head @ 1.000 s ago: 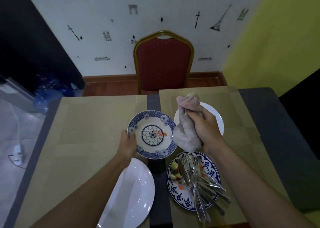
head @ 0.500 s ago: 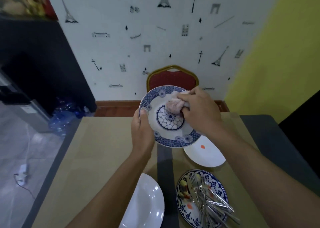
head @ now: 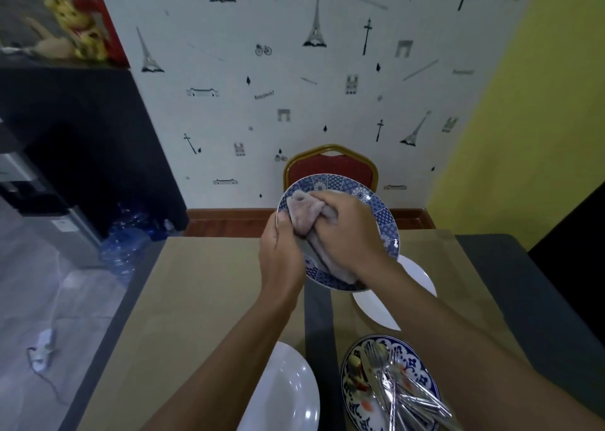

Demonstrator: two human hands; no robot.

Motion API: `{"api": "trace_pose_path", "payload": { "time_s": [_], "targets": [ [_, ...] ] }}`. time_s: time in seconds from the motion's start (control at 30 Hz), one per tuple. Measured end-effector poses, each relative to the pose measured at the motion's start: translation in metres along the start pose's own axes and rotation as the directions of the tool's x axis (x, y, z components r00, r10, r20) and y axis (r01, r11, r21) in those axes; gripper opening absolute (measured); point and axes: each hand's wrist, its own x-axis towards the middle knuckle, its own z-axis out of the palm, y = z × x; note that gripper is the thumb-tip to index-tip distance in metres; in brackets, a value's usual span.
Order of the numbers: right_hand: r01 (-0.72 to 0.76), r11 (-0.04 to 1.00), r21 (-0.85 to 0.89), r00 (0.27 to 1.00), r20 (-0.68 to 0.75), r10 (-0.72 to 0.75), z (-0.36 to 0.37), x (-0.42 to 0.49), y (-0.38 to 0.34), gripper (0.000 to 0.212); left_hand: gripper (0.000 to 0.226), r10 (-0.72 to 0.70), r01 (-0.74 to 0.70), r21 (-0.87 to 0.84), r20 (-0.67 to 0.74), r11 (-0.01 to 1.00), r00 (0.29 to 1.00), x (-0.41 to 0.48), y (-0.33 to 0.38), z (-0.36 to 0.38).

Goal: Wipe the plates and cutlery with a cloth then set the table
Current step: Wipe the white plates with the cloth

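From the head camera, the job looks to be in its early stage. The left hand (head: 281,250) grips the left rim of a blue patterned plate (head: 379,208), holding it tilted up above the far middle of the desk (head: 203,293). The right hand (head: 347,231) is curled tight round a pinkish cloth (head: 304,213) and presses it against the plate's face near the upper left rim.

This plate is mid-wipe. One white plate (head: 288,394) lies near on the left and another (head: 415,280) sits farther right, partly under the raised plate; whether either is wiped I cannot tell. The cutlery (head: 402,394) lies heaped on a second patterned plate (head: 360,407) with food scraps, so it seems untouched, and nothing is laid out yet.

Half a second back the cloth sat on the plate's centre. It has since slid up and left toward the rim, close to the left hand's thumb.
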Motion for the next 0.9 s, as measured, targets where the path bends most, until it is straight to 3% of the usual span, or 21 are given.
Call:
{"api": "trace_pose_path", "payload": {
  "time_s": [0.17, 0.23, 0.37, 0.5, 0.57, 0.67, 0.8, 0.9],
  "targets": [
    [-0.072, 0.935, -0.347, 0.995, -0.092, 0.043, -0.004, 0.012, 0.009, 0.044, 0.034, 0.044, -0.045, 0.025, 0.020, 0.999, 0.999, 0.003, 0.011, -0.006],
    [-0.146, 0.901, -0.407, 0.988, -0.098, 0.116, -0.004, 0.010, 0.010, 0.048, 0.032, 0.099, -0.098, 0.057, -0.002, 0.994, 0.995, 0.007, 0.015, -0.009],
    [-0.205, 0.940, -0.274, 0.977, -0.006, 0.211, 0.000, -0.007, 0.003, 0.052, 0.039, 0.130, -0.130, 0.107, 0.008, 0.986, 0.991, 0.011, 0.016, -0.012],
    [-0.088, 0.988, -0.131, 0.983, 0.150, 0.107, 0.003, -0.029, -0.009, 0.051, 0.039, 0.147, -0.146, 0.119, -0.002, 0.982, 0.989, 0.016, 0.015, -0.018],
    [-0.067, 0.998, -0.001, 0.988, 0.139, 0.067, 0.004, -0.030, -0.008, 0.048, 0.039, 0.142, -0.143, 0.118, 0.013, 0.983, 0.990, 0.017, 0.014, -0.019],
    [-0.037, 0.993, 0.110, 0.999, 0.010, 0.036, 0.006, -0.016, -0.003, 0.046, 0.040, 0.146, -0.151, 0.121, 0.056, 0.981, 0.988, 0.009, 0.014, -0.016],
    [0.009, 1.000, 0.012, 0.992, -0.126, -0.007, 0.006, 0.005, -0.001, 0.047, 0.042, 0.144, -0.150, 0.106, 0.059, 0.983, 0.988, 0.001, 0.015, -0.013],
    [-0.057, 0.979, -0.194, 0.980, -0.197, 0.018, 0.000, 0.015, 0.003, 0.045, 0.042, 0.128, -0.133, 0.093, 0.056, 0.987, 0.990, 0.007, 0.014, -0.014]
  ]
}}
